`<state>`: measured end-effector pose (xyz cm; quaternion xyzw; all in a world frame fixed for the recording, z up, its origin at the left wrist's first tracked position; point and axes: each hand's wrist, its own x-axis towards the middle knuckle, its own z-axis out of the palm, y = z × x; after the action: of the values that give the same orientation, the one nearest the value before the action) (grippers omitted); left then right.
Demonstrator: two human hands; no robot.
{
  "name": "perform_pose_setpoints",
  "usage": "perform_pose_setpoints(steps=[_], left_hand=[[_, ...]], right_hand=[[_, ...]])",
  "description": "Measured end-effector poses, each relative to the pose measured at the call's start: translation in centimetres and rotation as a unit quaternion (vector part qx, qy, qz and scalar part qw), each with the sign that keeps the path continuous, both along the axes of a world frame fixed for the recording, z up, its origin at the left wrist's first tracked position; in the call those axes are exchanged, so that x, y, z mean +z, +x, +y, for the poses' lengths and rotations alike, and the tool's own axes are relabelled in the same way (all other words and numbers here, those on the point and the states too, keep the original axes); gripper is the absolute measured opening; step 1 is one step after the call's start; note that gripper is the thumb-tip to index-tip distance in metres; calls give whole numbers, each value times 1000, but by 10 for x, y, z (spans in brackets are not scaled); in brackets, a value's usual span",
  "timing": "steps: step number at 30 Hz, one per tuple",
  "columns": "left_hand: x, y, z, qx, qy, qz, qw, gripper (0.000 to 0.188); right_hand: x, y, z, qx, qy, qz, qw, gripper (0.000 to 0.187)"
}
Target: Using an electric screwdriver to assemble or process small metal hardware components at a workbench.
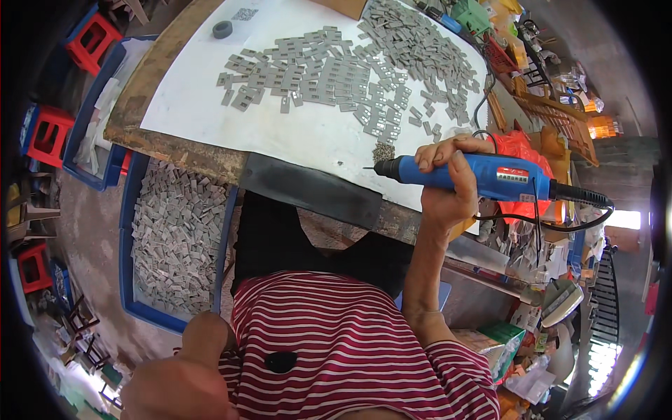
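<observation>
My right hand [448, 201] is wrapped round a blue electric screwdriver [490, 170], held level over the table's right front edge. Its black nose and thin bit point left, and a black cord trails from its back end. Just beyond the tip lies a small heap of tiny screws [383, 152]. Rows of small grey metal plates [339, 80] with slots are spread on the white sheet [203, 105], and a larger heap of loose plates [420, 42] lies behind them. My left hand [178, 388] is raised close at the lower left, blurred, its fingers unclear.
A blue bin [128, 266] full of small grey pieces stands left of my lap. A dark strip [308, 189] covers the table's front edge. Beyond are a tape roll [222, 29], red stools [50, 136] and a red plastic bag [521, 150]. Clutter crowds the right side.
</observation>
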<state>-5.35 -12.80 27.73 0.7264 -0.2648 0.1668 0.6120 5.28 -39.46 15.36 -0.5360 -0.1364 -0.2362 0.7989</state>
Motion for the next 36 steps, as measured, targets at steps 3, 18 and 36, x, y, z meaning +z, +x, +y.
perform_pose_setpoints(steps=[3, 18, 36], left_hand=[[8, -11, -16, 101, 14, 20, 995, 11], [19, 15, 18, -239, -9, 130, 962, 16], [50, 39, -21, -176, 84, 153, 969, 23]], right_hand=[[-1, -1, 1, -6, -6, 11, 1000, 24], [1, -4, 17, 2, 6, 47, 999, 25], [-3, -3, 21, -10, 65, 56, 996, 26]])
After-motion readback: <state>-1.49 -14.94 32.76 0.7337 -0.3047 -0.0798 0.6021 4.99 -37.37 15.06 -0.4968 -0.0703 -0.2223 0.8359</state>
